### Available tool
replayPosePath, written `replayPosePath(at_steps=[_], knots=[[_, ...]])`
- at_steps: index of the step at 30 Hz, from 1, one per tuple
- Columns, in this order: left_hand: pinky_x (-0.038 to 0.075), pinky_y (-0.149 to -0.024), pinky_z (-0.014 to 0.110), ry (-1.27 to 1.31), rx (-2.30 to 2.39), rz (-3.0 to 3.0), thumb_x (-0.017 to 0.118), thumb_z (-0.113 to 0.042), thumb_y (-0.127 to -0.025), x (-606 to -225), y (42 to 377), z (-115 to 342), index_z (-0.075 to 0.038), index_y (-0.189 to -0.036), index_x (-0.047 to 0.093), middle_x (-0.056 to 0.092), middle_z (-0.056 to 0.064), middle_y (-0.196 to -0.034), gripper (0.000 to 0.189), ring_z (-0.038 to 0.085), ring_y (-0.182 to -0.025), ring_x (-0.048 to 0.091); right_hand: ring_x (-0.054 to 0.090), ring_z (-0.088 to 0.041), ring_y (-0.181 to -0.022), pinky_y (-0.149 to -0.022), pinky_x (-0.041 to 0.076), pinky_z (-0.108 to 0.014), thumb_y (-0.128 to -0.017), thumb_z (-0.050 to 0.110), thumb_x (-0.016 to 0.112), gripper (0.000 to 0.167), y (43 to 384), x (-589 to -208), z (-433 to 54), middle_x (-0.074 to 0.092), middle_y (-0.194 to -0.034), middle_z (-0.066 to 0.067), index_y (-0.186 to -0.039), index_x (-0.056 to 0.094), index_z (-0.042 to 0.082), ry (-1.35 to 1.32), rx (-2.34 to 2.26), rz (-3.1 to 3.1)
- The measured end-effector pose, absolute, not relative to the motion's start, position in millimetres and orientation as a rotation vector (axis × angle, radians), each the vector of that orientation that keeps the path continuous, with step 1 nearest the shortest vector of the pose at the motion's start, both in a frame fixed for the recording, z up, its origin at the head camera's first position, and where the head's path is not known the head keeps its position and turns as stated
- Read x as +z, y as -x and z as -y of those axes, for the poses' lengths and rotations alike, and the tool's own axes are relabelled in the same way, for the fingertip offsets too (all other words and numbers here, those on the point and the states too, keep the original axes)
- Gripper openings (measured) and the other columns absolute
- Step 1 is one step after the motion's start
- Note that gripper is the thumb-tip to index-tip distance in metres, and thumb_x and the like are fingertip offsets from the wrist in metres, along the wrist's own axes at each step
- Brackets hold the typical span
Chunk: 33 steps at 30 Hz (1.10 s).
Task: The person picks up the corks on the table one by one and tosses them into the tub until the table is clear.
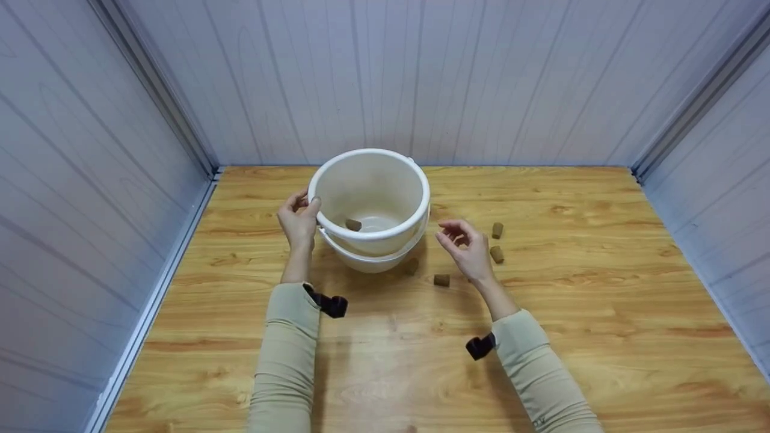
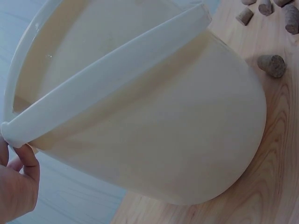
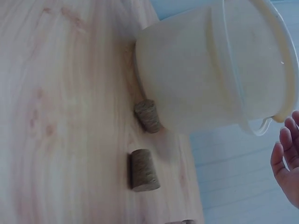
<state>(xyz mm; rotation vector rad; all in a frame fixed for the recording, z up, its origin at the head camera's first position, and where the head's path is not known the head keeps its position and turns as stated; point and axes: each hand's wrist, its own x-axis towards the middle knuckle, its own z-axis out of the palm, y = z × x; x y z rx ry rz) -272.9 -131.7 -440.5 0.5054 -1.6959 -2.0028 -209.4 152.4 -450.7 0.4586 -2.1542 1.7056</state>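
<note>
A white plastic bucket (image 1: pixel 373 252) stands on the wooden surface, and a brown cork stopper (image 1: pixel 353 225) lies inside it. My left hand (image 1: pixel 299 225) grips the bucket's left rim, thumb on the near side. Right of the bucket, my right hand (image 1: pixel 469 249) hovers apart from it, fingers loosely bent, with nothing visible in them. One cork stopper (image 3: pixel 147 116) lies close by the bucket's base in the right wrist view; another cork (image 3: pixel 143 170) is a little farther off. In the left wrist view a cork (image 2: pixel 272 65) shows beside the bucket wall.
More cork stoppers lie right of my right hand, among them an upper cork (image 1: pixel 497 230) and a lower cork (image 1: pixel 496 254). The bucket's handle (image 1: pixel 374 259) hangs down in front. Pale panel walls (image 1: pixel 511 84) border the wooden surface (image 1: pixel 601 288) at back and sides.
</note>
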Motion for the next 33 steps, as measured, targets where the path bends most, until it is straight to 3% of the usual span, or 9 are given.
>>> replayPosePath(at_steps=[20,33], knots=[[0.043,-0.045,0.013,-0.497,-1.988,1.697,0.061,0.010,-0.078,-441.8,272.8,130.8,0.012,-0.104,0.067,0.053,0.002,-0.074,0.028,0.006,-0.065,0.050,0.054,-0.015,-0.072,-0.059,0.043,-0.017,-0.085,-0.009,0.066,0.017,213.4,-483.4,-197.6,0.062,-0.087,-0.028,-0.099,0.063,-0.017,-0.203,1.589,2.168],[0.044,-0.045,0.014,-0.488,-1.994,1.677,0.062,0.011,-0.077,-441.2,271.9,130.6,0.013,-0.104,0.067,0.053,0.002,-0.074,0.027,0.008,-0.068,0.050,0.051,-0.014,-0.075,-0.061,0.043,-0.011,-0.082,-0.003,0.072,0.022,239.3,-536.6,-233.5,0.062,-0.093,-0.026,-0.101,0.066,-0.012,0.055,1.528,2.132]])
